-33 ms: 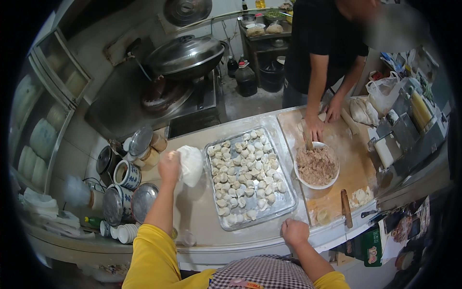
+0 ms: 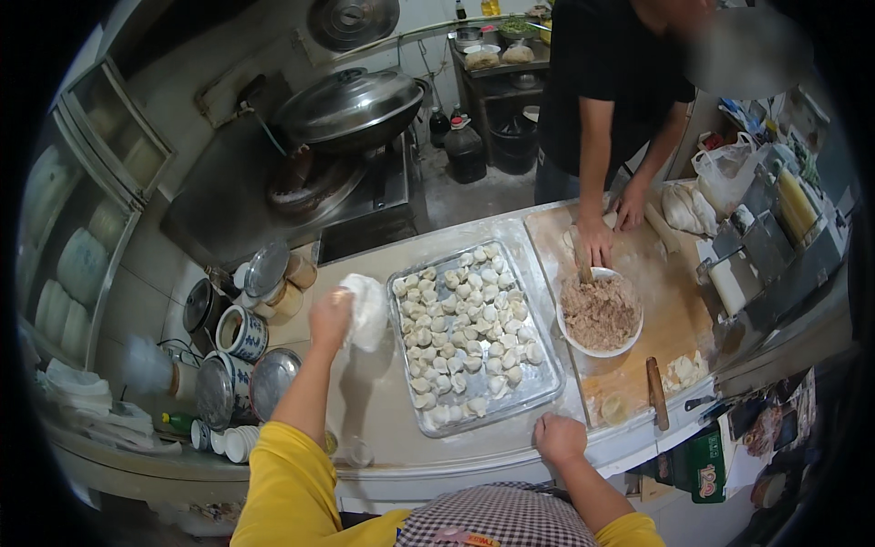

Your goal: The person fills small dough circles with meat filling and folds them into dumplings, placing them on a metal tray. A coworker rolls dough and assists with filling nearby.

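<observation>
My left hand is closed round a white cloth, which hangs in a loose bundle over the counter, left of the metal tray. Rows of folded dumplings cover most of that tray. At the counter's front edge rests my right hand, curled into a fist with nothing showing in it. It lies just below the tray's near right corner, apart from the tray.
Across the counter a co-worker's hand is beside a bowl of minced filling on a wooden board. A rolling pin lies there. Jars and lids crowd the left; a covered wok stands behind.
My left hand has shifted slightly to the right with the white cloth, whose shape has changed. My right hand stays where it was.
</observation>
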A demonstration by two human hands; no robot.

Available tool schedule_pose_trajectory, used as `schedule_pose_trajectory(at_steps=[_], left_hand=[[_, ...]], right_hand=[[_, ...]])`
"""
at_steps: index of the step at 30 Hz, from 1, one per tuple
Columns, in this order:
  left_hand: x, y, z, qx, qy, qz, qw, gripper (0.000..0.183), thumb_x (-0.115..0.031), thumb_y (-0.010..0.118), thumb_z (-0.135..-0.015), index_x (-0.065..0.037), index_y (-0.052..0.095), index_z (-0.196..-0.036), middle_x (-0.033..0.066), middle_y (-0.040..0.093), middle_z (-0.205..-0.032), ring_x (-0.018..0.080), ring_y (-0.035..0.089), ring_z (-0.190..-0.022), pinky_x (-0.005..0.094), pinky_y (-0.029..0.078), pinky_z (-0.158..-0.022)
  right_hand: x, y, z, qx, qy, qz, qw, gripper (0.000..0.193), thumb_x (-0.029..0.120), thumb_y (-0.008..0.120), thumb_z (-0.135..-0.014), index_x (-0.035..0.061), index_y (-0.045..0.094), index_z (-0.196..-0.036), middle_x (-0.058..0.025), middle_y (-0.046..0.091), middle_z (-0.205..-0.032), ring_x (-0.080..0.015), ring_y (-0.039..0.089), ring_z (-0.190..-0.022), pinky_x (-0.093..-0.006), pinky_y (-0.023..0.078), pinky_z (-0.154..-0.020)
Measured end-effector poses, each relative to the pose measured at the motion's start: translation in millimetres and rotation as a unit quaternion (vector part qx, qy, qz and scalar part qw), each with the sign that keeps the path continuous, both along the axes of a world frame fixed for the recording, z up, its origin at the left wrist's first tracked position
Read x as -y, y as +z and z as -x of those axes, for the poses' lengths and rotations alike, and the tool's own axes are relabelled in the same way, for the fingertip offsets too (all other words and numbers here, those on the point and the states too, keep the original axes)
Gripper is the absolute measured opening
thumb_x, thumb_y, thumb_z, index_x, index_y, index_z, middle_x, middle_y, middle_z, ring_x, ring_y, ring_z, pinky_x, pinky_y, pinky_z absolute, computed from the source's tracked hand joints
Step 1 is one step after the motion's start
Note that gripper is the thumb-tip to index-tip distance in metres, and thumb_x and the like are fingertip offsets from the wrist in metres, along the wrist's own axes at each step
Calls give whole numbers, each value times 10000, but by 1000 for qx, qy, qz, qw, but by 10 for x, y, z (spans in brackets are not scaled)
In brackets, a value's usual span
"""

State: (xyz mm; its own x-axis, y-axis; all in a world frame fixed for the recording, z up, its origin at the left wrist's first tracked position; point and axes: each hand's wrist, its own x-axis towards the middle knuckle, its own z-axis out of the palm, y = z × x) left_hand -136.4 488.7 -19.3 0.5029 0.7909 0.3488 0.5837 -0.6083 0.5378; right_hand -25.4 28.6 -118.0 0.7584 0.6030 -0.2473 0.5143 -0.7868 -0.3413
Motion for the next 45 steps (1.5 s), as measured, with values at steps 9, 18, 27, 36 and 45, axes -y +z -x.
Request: schedule_pose_trajectory(at_steps=[9, 18, 27, 36, 45], left_hand=[[191, 15, -701, 4, -74, 69, 995, 283, -334, 665, -876, -89, 725, -1006, 163, 713, -875, 293, 686, -792, 391, 513, -738], [295, -464, -1336, 50, -76, 114, 989, 293, -345, 632, -902, -106, 729, -1041, 142, 734, -933, 292, 706, -863, 387, 525, -797], [932, -58, -1398, 41, -204, 185, 960, 255, -295, 640, -896, -84, 733, -1006, 110, 732, -887, 202, 686, -802, 329, 522, -766], [1062, -32, -758, 14, -170, 153, 973, 199, -215, 666, -879, -92, 738, -1019, 61, 708, -801, 133, 654, -759, 302, 512, -708], [629, -18, -205, 68, -50, 156, 984, 191, -216, 688, -879, -69, 736, -990, 44, 706, -816, 118, 622, -750, 278, 497, -712]], right_hand=[[44, -34, 8, 23, 2, -29, 999, 272, 299, 548, -920, 87, 639, -777, -142, 684, -745, -329, 677, -704, -461, 529, -653], [33, -50, 17, 28, 11, -53, 998, 278, 282, 515, -922, 81, 646, -781, -126, 697, -773, -308, 679, -722, -457, 534, -661], [50, -14, 4, 36, 4, -35, 999, 273, 276, 522, -913, 85, 641, -759, -126, 690, -733, -298, 680, -696, -443, 536, -631], [39, -24, 12, 37, -1, -47, 998, 260, 262, 530, -901, 82, 635, -746, -130, 689, -736, -305, 679, -698, -451, 536, -644], [40, -14, 0, 19, -10, -48, 999, 268, 279, 525, -905, 77, 662, -793, -138, 700, -782, -319, 685, -744, -458, 540, -692]])
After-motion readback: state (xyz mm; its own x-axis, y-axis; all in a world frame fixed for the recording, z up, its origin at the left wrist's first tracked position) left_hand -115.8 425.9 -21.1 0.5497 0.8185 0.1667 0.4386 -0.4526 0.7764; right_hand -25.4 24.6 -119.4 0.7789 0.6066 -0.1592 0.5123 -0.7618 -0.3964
